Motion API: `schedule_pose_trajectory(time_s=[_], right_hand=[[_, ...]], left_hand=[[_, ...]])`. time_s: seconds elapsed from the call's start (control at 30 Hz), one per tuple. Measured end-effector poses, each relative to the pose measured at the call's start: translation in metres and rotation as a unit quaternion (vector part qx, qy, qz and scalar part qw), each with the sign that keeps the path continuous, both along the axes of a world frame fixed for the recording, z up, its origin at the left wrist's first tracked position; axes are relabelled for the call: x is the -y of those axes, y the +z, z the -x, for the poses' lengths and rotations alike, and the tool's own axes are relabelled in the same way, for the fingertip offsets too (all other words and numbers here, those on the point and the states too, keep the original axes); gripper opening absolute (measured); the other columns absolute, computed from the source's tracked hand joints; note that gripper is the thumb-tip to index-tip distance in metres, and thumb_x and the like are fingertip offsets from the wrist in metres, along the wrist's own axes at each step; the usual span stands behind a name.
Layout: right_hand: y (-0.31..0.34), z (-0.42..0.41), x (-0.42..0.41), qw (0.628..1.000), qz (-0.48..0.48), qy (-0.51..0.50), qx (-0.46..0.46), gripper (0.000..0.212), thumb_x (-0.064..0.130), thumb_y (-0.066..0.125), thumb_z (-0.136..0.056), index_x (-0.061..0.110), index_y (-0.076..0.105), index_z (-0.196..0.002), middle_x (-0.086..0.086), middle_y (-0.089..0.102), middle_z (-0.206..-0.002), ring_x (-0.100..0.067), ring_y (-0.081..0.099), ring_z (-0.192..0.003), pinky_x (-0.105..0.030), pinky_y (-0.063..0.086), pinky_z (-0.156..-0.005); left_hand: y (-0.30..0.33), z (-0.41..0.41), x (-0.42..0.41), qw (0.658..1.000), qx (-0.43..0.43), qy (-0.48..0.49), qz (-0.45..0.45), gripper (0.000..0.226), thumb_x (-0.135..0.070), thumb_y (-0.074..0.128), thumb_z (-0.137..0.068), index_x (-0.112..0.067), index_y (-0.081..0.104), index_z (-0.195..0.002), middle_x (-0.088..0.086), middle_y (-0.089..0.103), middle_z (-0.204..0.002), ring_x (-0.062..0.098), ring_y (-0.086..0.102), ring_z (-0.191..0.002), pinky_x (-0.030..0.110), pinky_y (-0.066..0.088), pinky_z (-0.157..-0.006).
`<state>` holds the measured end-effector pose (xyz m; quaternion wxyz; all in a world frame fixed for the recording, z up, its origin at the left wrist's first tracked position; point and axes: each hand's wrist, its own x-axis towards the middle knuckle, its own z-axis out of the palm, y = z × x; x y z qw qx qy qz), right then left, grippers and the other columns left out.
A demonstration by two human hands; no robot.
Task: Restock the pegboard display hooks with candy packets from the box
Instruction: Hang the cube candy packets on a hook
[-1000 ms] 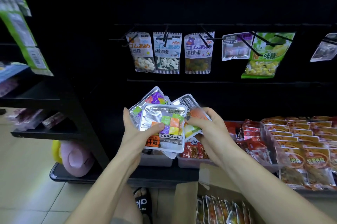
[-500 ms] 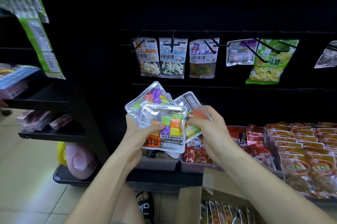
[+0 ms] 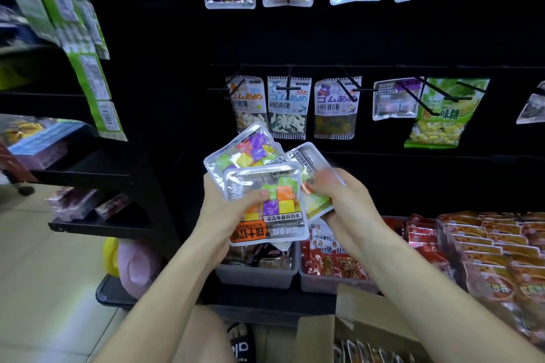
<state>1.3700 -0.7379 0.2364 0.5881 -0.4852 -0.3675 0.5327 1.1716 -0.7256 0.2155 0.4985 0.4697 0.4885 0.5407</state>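
While the left hand point(image 3: 219, 209) grips two stacked candy packets point(image 3: 265, 203), the right hand point(image 3: 342, 200) pinches a third packet point(image 3: 309, 162) beside them.

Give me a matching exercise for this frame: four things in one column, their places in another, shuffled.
Things:
1. front silver cube-candy packet
2. green-yellow candy bag
3. brown cardboard box
4. grey plastic bin

Places:
A. hanging on the pegboard, right
B. bottom of view, flaps open
C. gripped by the left hand
D. low shelf, below the hands

Pairs: 1-C, 2-A, 3-B, 4-D
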Motion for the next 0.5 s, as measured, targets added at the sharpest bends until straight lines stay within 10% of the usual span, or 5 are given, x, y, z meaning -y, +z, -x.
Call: schedule_pose_trajectory(time_s=[0.27, 0.5], right_hand=[[0.012, -0.009, -0.004, 0.996, -0.060, -0.054, 0.046, 0.020, -0.004, 0.064, -0.094, 0.015, 0.071, -0.096, -0.012, 0.073, -0.090, -0.039, 0.070, -0.087, -0.048, 0.059, -0.077], [0.035, 0.005, -0.006, 0.994, -0.103, -0.020, 0.030, 0.031, -0.005, 0.077, -0.085, 0.013, 0.070, -0.110, -0.017, 0.075, -0.109, -0.035, 0.072, -0.106, -0.057, 0.052, -0.105]], left_hand=[[0.004, 0.015, 0.001, 0.997, -0.010, 0.056, -0.052, 0.069, -0.006, 0.090, -0.077, -0.038, 0.046, -0.119, -0.003, 0.069, -0.122, 0.020, 0.074, -0.109, 0.038, 0.064, -0.085], [0.025, 0.017, -0.002, 0.994, -0.021, 0.075, -0.078, 0.075, -0.017, 0.096, -0.070, -0.043, 0.046, -0.119, -0.003, 0.068, -0.125, 0.022, 0.074, -0.110, 0.054, 0.060, -0.095]])
